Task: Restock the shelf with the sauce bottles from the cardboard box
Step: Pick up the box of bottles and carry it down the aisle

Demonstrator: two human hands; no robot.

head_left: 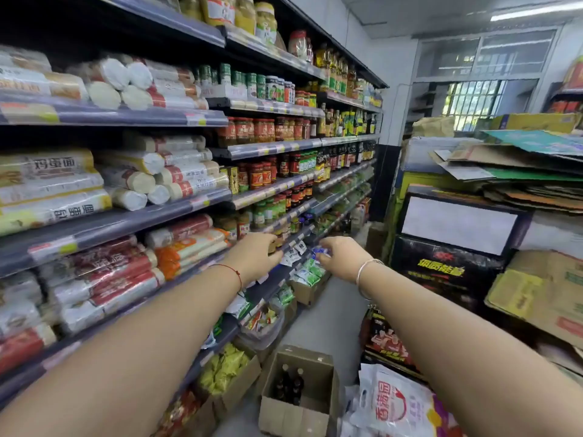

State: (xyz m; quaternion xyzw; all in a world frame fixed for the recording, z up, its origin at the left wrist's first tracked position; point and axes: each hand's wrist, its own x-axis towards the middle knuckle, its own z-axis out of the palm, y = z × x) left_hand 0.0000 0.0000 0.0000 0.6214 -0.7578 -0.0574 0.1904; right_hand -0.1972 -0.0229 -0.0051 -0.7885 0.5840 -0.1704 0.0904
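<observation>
Head view: left hand (pixel 256 254) reaches shelf (pixel 284 247); right hand (pixel 342 257) pinches blue packet (pixel 320 251).

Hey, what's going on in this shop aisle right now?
A person is restocking a grocery shelf. Both arms reach forward: the left hand is at the shelf edge by the jars, the right hand grips a small blue-and-white packet. On the floor, the open cardboard box still holds a few dark sauce bottles.
</observation>
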